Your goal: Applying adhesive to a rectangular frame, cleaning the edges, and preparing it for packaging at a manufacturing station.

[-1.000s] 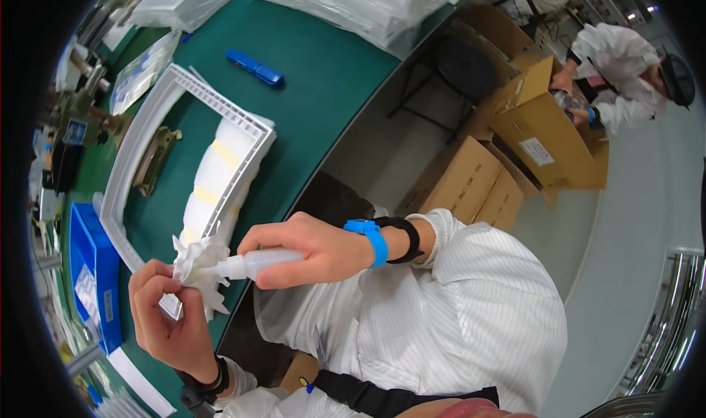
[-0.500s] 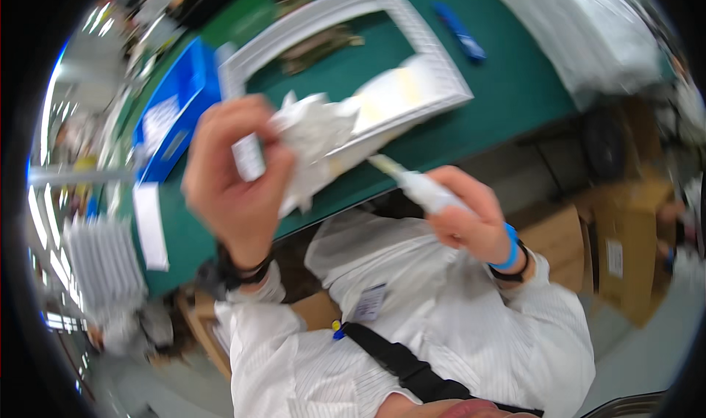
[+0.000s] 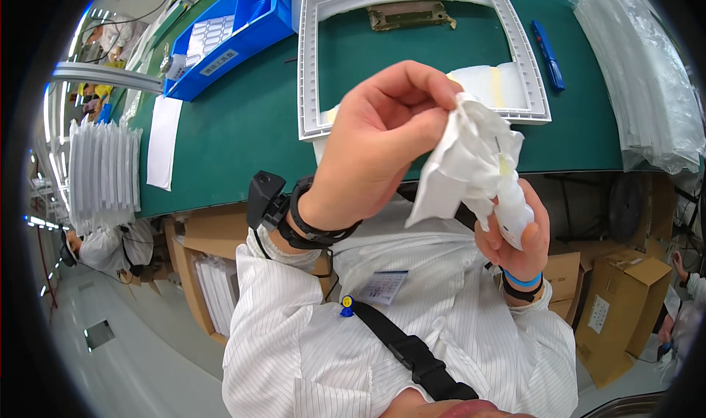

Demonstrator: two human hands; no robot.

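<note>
Between thumb and fingers, my left hand pinches a crumpled white cloth that hangs over the near edge of the table. Just right of it, my right hand is wrapped round a small white squeeze bottle. The bottle points upward, and its yellowish nozzle with a thin needle tip lies against the cloth or right in front of it. Beyond both hands a white rectangular frame lies on the table, with a white sheet bearing yellow strips at its near side.
A blue bin with label sheets stands at the back left, near a white paper strip. Inside the frame's opening lies a brownish block. A blue pen and plastic-wrapped sheets are to the right on the green table.
My left hand has moved right with the cloth, away from the blue bin. My right hand has shifted right and turned the bottle upward, bringing its tip to the cloth. The view has turned.
</note>
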